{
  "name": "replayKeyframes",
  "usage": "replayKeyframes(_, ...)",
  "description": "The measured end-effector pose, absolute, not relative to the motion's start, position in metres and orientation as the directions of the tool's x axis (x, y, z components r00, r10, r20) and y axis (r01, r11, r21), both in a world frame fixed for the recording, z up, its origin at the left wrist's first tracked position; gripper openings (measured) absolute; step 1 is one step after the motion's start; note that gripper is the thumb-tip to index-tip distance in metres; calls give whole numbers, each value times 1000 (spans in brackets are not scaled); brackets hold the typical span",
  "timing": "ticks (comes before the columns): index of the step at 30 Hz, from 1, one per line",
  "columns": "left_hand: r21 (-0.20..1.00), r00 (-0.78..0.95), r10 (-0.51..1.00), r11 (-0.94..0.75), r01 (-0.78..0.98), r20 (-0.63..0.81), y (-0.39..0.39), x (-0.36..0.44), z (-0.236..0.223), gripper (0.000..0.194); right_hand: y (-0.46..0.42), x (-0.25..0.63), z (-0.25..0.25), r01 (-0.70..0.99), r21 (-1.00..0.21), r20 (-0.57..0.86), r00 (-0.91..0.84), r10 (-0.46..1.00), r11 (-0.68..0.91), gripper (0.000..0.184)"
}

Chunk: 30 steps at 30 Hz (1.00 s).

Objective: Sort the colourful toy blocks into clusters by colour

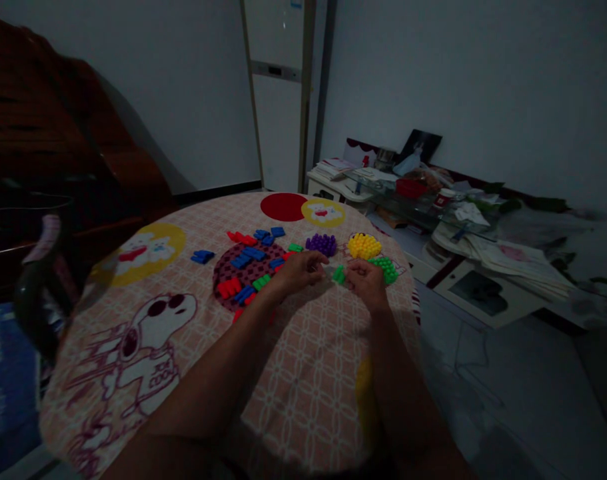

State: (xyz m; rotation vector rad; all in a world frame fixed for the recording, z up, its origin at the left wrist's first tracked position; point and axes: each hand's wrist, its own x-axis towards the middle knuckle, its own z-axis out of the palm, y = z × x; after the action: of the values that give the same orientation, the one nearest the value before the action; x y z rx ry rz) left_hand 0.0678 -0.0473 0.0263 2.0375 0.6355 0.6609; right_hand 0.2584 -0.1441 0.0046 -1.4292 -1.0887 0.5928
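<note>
My right hand point(366, 279) is closed, its fingertips pinching a small green plastic building block point(339, 274) just above the table. My left hand point(303, 271) hovers to the left of that block with bent fingers. A gap shows between its thumb and fingers, and I see nothing held in them. Behind the hands sit a purple cluster point(321, 245) and a yellow cluster point(364, 247) of knobbly pieces. A green cluster point(384, 269) lies beyond my right hand, partly covered by it. Red blocks point(229, 288), blue blocks point(248, 257) and green blocks point(261, 283) lie left of my left hand.
A patterned cloth covers the round table point(303, 373). To the right stands a low cabinet point(470, 287) cluttered with papers, bags and a cup. A wooden bench point(73, 120) is at the back left, and a chair point(38, 293) stands by the table's left edge.
</note>
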Motion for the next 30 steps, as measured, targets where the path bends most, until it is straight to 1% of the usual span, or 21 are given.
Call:
replayKeyframes(2, 862, 711, 667, -475, 175, 223, -43, 64, 27, 30, -149, 281, 2, 392, -914, 344, 615, 709, 104, 25)
replayKeyframes(3, 869, 700, 679, -464, 173, 223, -40, 61, 28, 29, -152, 292, 1, 456, -887, 399, 678, 618, 72, 24)
replayKeyframes(5, 878, 656, 720, -443, 181, 228, -34, 52, 30, 29, -159, 312, -2, 554, -831, 473, 747, 466, -44, 19)
replayKeyframes(7, 880, 586, 771, -433, 198, 248, -27, 42, 34, 30, -165, 325, -4, 602, -781, 502, 763, 406, -165, 15)
replayKeyframes(10, 890, 473, 840, -403, 214, 267, -18, 27, 37, 31, -169, 331, -6, 645, -706, 501, 747, 437, -292, 9)
replayKeyframes(12, 910, 402, 878, -362, 201, 261, -12, 18, 39, 32, -169, 330, -7, 682, -636, 508, 722, 470, -361, 8)
replayKeyframes(15, 930, 293, 921, -317, 185, 256, -3, 5, 38, 33, -167, 329, -10, 731, -514, 507, 681, 529, -449, 11)
replayKeyframes(18, 930, 175, 945, -307, 199, 275, 7, -9, 35, 31, -168, 329, -13, 757, -428, 475, 653, 589, -494, 14)
replayKeyframes(20, 918, 108, 949, -314, 241, 296, 13, -17, 32, 30, -169, 329, -13, 764, -409, 471, 645, 601, -499, 15)
replayKeyframes(23, 866, 47, 941, -326, 378, 334, 17, -23, 29, 26, -169, 324, -12, 764, -440, 526, 646, 554, -472, 19)
replayKeyframes(25, 803, 66, 931, -344, 487, 358, 17, -18, 28, 25, -166, 318, -12, 775, -474, 583, 632, 511, -419, 22)
replayKeyframes(26, 761, 103, 925, -361, 539, 366, 16, -12, 28, 26, -164, 314, -12, 785, -486, 607, 619, 498, -384, 23)
replayKeyframes(28, 661, 226, 906, -416, 625, 357, 15, 5, 28, 29, -160, 306, -13, 810, -495, 641, 585, 498, -314, 24)
replayKeyframes(30, 558, 355, 883, -470, 684, 308, 16, 27, 26, 36, -155, 298, -14, 832, -490, 656, 548, 519, -259, 26)
